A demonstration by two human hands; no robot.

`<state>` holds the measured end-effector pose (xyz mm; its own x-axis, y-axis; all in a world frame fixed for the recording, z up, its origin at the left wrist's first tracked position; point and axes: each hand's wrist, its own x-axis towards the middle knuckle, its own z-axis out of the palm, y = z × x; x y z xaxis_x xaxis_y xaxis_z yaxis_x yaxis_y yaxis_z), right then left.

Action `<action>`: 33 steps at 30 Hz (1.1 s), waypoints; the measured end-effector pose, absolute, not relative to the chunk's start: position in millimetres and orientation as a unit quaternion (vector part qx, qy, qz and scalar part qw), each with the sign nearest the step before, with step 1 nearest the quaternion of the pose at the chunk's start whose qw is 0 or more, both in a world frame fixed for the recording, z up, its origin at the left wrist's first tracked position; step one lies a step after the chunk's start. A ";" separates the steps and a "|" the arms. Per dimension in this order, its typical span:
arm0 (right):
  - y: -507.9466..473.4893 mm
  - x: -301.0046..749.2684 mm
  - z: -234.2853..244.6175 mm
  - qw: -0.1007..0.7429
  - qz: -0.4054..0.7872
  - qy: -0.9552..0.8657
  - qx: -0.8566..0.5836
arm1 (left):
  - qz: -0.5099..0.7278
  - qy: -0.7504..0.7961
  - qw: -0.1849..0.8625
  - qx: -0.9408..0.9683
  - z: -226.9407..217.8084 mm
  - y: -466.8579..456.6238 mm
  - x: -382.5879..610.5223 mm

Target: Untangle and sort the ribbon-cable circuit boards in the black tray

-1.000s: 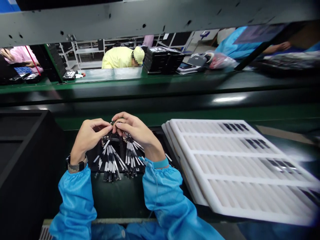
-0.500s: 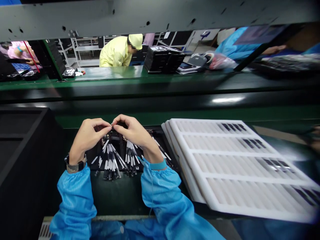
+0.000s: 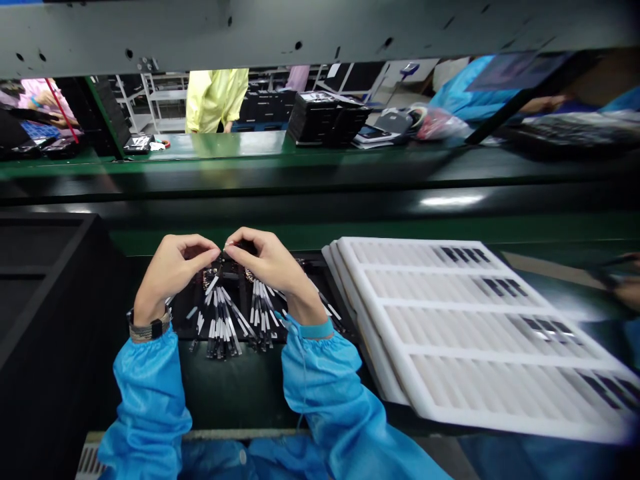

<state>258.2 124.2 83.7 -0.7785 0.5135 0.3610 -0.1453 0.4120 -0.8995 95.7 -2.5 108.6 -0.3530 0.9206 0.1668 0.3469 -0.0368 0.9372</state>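
My left hand and my right hand meet almost fingertip to fingertip above the bench. Thumb and forefinger are pinched together on each; whatever lies between them is too small to make out. Below them, fanned bundles of thin black-and-white strips spread toward me, with small gold-coloured ends near my fingers. A second fan of strips lies close to my right wrist. Both bundles rest on a dark tray, partly covered by my hands and forearms.
At right, stacked white foam trays have rows of narrow slots, several holding dark pieces. A deep black box stands at left. Beyond a green ledge are stacked black trays and a person in yellow. A grey beam crosses overhead.
My left hand has shifted slightly left, leaving a small gap between the fingertips. The person in yellow has straightened up from a bent posture. Strips and foam trays stay in place.
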 end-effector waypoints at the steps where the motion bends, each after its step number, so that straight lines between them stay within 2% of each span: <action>1: 124.3 258.0 83.4 0.313 0.524 -0.783 -0.118 | 0.521 0.634 0.286 0.495 108.5 -1.6 96.3; 10: 123.8 255.0 78.4 0.319 0.486 -0.805 -0.117 | 0.530 0.644 0.318 0.451 101.9 5.3 98.7; 23: 123.5 254.4 78.7 0.311 0.465 -0.820 -0.119 | 0.540 0.631 0.285 0.480 102.4 3.4 96.6; 33: 124.4 257.3 82.0 0.381 0.460 -0.793 -0.120 | 0.635 0.611 0.257 0.397 98.2 8.8 92.6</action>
